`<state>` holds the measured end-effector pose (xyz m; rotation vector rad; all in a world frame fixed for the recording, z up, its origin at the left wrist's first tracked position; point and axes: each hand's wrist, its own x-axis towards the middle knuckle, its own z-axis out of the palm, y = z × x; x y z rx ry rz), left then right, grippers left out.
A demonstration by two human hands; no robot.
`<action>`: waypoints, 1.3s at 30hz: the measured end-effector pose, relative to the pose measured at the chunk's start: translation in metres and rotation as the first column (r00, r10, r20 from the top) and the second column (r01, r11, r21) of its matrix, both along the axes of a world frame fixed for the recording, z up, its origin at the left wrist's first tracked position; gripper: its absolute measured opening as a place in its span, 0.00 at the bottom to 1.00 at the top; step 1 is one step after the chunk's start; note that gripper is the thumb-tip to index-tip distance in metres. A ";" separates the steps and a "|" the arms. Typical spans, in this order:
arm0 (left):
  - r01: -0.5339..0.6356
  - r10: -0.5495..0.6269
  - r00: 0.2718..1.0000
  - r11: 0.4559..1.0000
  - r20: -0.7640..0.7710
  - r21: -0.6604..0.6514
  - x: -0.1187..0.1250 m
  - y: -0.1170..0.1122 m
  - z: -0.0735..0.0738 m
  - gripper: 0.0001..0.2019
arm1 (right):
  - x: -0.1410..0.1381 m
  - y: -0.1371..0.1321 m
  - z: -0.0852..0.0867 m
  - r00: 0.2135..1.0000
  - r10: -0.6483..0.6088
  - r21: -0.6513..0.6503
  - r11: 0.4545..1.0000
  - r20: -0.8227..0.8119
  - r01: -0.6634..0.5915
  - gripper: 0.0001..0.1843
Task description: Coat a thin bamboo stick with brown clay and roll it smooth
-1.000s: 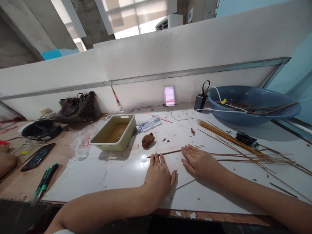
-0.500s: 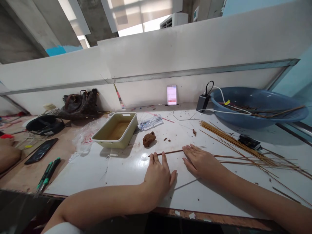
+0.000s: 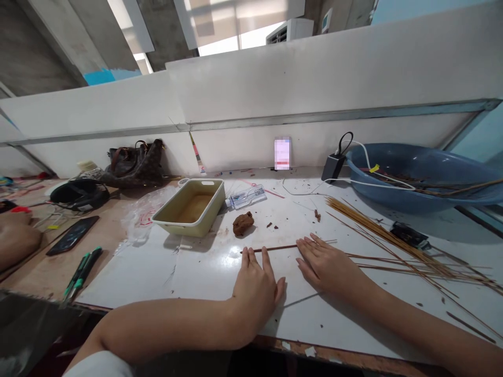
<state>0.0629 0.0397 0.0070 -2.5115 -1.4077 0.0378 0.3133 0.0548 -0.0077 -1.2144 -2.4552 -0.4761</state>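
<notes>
Person at the bench, both hands down flat. L hand (image 3: 255, 289) is palm down, fingers a bit spread, tips right at the near end of a thin brown stick (image 3: 275, 248). R hand (image 3: 324, 267) is flat too, fingers loosely spread, tips at the far part of the same stick. No pinch that I can see on either side; can't tell if the tips press on the stick or just sit against it. Stick lies flat on the white tabletop (image 3: 118, 277), btw the two hands.

Vs a sec ago, hardly any change: hands and stick sit as they did, and only the head's view has slid a touch, so the whole bench shifts right in the shot.

Right of R hand, a fan of long thin sticks (image 3: 396, 246) lies loose. Ahead of the stick, a lump of brown clay (image 3: 242, 223) w/ crumbs nearby, then a yellow tray (image 3: 184, 228) w/ brown in the bottom and a plastic bottle (image 3: 245, 197) lying behind it. Far right, a blue basin (image 3: 393, 201) holds more sticks. On the wood part at left: a phone (image 3: 73, 235), green-handled tools (image 3: 82, 269), and someone else's arm (image 3: 15, 243) at the edge.
</notes>
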 end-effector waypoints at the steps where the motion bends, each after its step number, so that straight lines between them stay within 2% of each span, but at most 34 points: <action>1: -0.002 0.001 1.000 1.000 0.022 0.020 0.000 -0.001 0.001 0.41 | -0.002 -0.002 0.000 1.000 -0.006 0.002 1.000 -0.001 0.006 0.25; 5: 0.052 -0.057 0.995 0.997 0.088 0.063 0.002 0.006 0.007 0.40 | -0.011 -0.006 0.001 1.000 -0.025 0.018 1.000 -0.001 0.025 0.28; 8: 0.150 -0.151 0.984 0.989 0.092 0.019 0.004 0.013 0.006 0.38 | -0.013 -0.006 0.000 1.000 -0.029 0.012 1.000 -0.013 0.029 0.28; 11: 0.166 -0.162 0.983 0.986 0.086 -0.033 0.004 0.017 0.004 0.39 | -0.011 -0.006 -0.002 0.999 -0.027 -0.015 1.000 -0.033 0.026 0.28; 14: 0.179 -0.176 0.981 0.983 0.084 -0.037 0.003 0.014 0.001 0.38 | -0.010 -0.007 -0.003 0.998 -0.008 -0.025 1.000 -0.062 0.006 0.29; 19: 0.202 -0.203 0.974 0.979 0.103 0.015 0.000 0.000 -0.010 0.39 | -0.013 -0.011 -0.007 0.992 0.104 -0.069 0.992 -0.074 -0.109 0.34; 22: 0.194 -0.195 0.975 0.981 0.107 0.024 0.000 -0.004 -0.013 0.37 | -0.015 -0.014 -0.012 0.992 0.115 -0.078 0.990 -0.048 -0.119 0.36; 27: 0.208 -0.207 0.976 0.978 0.069 -0.018 0.003 0.010 -0.002 0.38 | -0.012 -0.009 -0.017 0.995 0.080 -0.148 0.985 -0.063 -0.089 0.41; 30: 0.177 -0.174 0.983 0.983 0.051 -0.054 0.005 0.021 0.005 0.37 | -0.008 -0.003 -0.014 0.996 0.059 -0.213 0.974 -0.069 -0.073 0.45; 33: 0.179 -0.175 0.983 0.982 0.059 -0.062 0.005 0.019 0.007 0.35 | -0.009 -0.004 -0.010 0.997 0.061 -0.208 0.976 -0.052 -0.071 0.43; 39: 0.264 -0.264 0.964 0.965 0.040 0.008 -0.001 -0.009 0.004 0.33 | -0.020 -0.024 -0.005 0.998 0.058 -0.072 0.996 -0.015 -0.059 0.29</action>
